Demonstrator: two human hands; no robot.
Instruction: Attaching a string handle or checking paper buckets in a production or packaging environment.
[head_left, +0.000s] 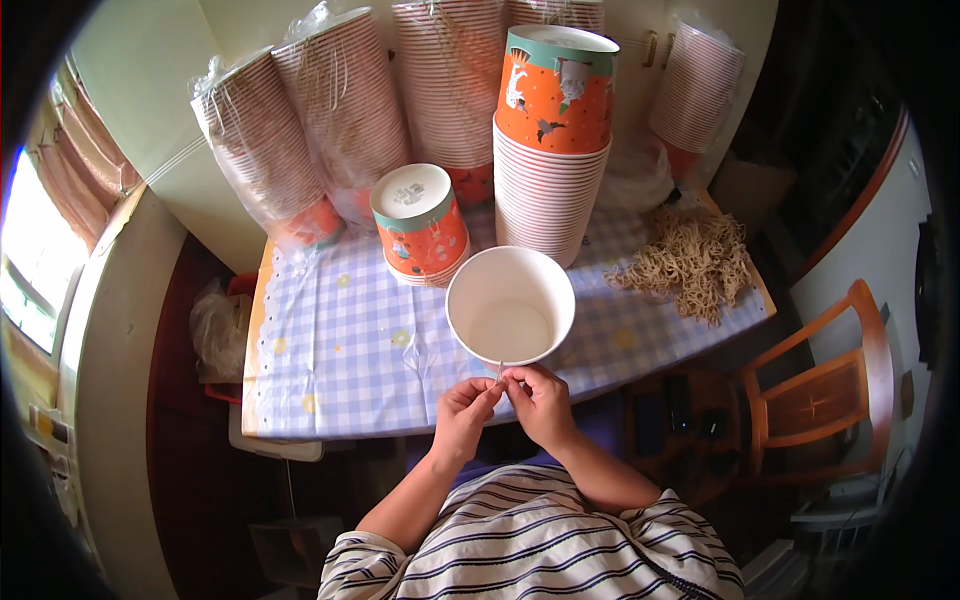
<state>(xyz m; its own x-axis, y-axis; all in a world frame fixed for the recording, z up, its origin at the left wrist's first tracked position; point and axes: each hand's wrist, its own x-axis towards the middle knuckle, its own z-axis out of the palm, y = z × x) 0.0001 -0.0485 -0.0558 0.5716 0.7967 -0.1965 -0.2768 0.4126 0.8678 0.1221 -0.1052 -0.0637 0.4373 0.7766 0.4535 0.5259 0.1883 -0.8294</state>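
Note:
A large white paper bucket [500,325] stands with its mouth up at the table's near edge. At its near rim, my left hand [463,412] and my right hand [540,402] meet fingertip to fingertip. Both are closed in a pinch on a thin cord [500,372], of which only a short pale bit shows at the rim. Just behind the bucket, a short stack of upturned orange paper buckets [418,232] is on the left. A tall stack of upturned buckets [552,195] rises on the right. Beside it lies a tangled heap of tan cords [690,265].
Plastic-wrapped stacks of buckets [340,100] line the table's back, with another wrapped stack [697,90] at the back right. A blue checked cloth [345,365] covers the table. A wooden chair [815,395] stands to the right, and a clear plastic bag [220,335] sits at the left.

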